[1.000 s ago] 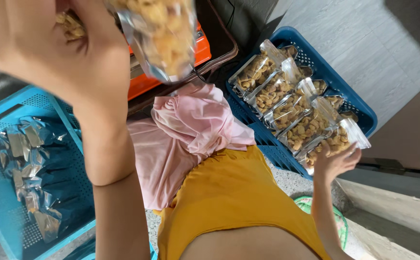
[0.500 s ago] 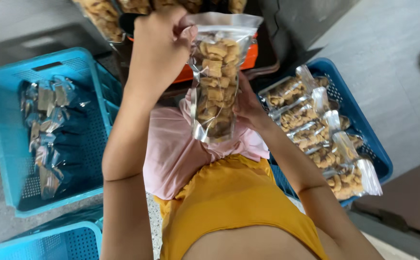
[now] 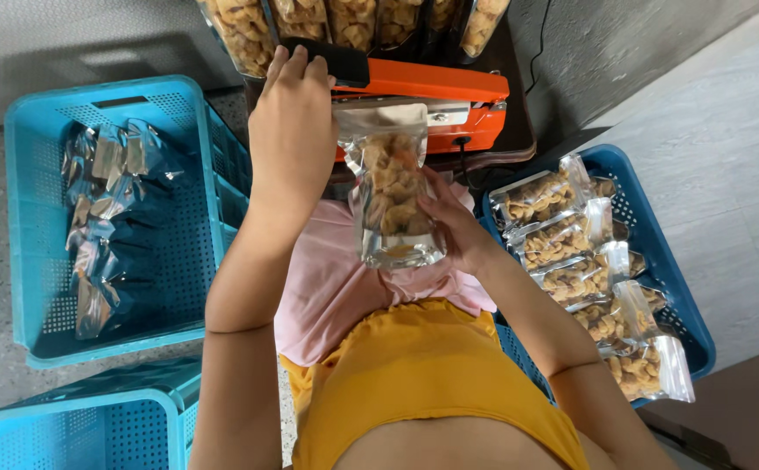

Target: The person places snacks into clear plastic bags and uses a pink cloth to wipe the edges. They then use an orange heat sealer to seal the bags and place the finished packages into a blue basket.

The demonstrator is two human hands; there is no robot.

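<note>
Head cam looking straight down here: the snack bag [image 3: 390, 196], a clear pouch of golden crunchy bits, now has its open top tucked into the orange heat sealer [image 3: 423, 91], where half a second ago it was just held up in the air in front of it. The left hand [image 3: 292, 130] has moved off the bag and onto the sealer's black handle [image 3: 336, 63], fingers curled over it and pressing down, so this looks to me like the actual sealing step rather than lining up. The right hand [image 3: 453, 228] grips the bag from the side and underneath, fingers wrapped on its lower half, keeping it hanging straight over the pink cloth [image 3: 327, 278] on the lap. A full second back the right hand was way out at the blue crate [image 3: 671, 296] on the right, the one with a row of filled bags [image 3: 571, 252]; now it's well clear of that. The blue crate on the left [image 3: 27, 226] with the empty silvery pouches [image 3: 105, 200] hasn't changed. More filled bags [image 3: 353, 22] stand behind the sealer. Can't tell if the seal bar is fully shut.
</note>
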